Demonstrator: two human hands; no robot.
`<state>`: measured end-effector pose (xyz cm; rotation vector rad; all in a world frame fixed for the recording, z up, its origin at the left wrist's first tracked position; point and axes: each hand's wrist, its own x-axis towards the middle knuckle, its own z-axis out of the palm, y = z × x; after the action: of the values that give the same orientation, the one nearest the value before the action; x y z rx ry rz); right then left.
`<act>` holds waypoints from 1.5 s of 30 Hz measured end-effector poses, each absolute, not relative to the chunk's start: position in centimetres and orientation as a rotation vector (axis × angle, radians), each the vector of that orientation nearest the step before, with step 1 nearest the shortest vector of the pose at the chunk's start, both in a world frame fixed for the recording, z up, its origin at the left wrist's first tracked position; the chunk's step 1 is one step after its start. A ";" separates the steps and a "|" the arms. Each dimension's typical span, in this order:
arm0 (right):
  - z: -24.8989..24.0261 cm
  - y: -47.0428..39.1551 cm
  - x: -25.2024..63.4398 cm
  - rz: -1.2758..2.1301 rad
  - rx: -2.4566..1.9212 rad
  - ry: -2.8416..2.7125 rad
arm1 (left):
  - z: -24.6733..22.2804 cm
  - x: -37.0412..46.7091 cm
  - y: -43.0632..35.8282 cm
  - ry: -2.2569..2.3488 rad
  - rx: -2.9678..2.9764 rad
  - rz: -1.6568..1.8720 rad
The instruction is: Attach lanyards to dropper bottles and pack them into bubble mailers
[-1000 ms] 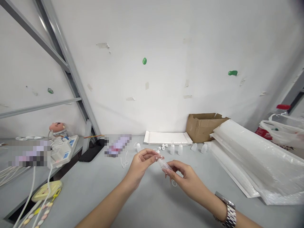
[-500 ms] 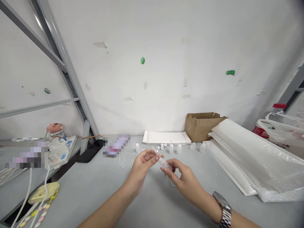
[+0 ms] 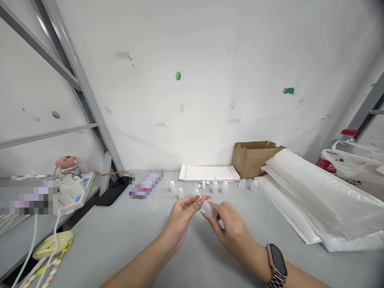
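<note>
Both my hands meet over the middle of the table, around one small translucent squeeze bottle (image 3: 209,209), held tilted. My left hand (image 3: 183,218) pinches its cap end, and a thin white tip pokes out above the fingers. My right hand (image 3: 234,226) is closed around the bottle's body. Behind my hands stand similar bottles: one bottle (image 3: 172,186) with a looped strap, another bottle (image 3: 180,193) in front of it, and a pair to the right, one bottle (image 3: 215,187) beside another (image 3: 225,187). Several small white caps (image 3: 204,184) lie between these groups.
White looped straps (image 3: 154,205) lie to the left. More uncapped bottles (image 3: 254,185) lie at the right, near a cardboard box (image 3: 255,160) and bubble mailers (image 3: 324,196). A flat white mailer (image 3: 210,173) rests against the wall. A black phone-like object (image 3: 112,193) sits at the left edge.
My hands have dropped slightly, and the right hand has rolled over so its back and the watch face show more. The left fingers have shifted at the cap end. The view has moved a little.
</note>
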<state>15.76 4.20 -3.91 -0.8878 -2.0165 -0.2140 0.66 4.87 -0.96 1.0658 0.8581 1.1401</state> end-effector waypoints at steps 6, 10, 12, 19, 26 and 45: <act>-4.3 3.8 15.4 -0.099 -0.874 -1.946 | -1.0 0.7 4.7 0.827 1.168 1.129; -3.9 3.7 15.0 0.468 -1.002 -1.899 | -0.8 0.7 4.4 0.847 1.240 1.101; -3.2 3.9 14.9 0.854 -1.021 -1.858 | -0.6 0.7 4.3 0.832 1.271 1.056; -2.2 4.6 14.7 1.090 -1.042 -1.615 | -0.6 0.5 4.9 0.895 1.081 1.255; -3.3 3.9 14.8 0.733 -1.047 -1.688 | -1.2 1.4 4.9 0.747 0.905 1.284; -1.5 5.1 15.6 1.208 -0.986 -1.459 | -1.6 1.4 5.6 0.652 1.004 1.209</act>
<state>15.57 5.11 -1.53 -0.9860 -1.4595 1.2079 1.38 5.57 -1.63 1.0035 0.6517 1.2089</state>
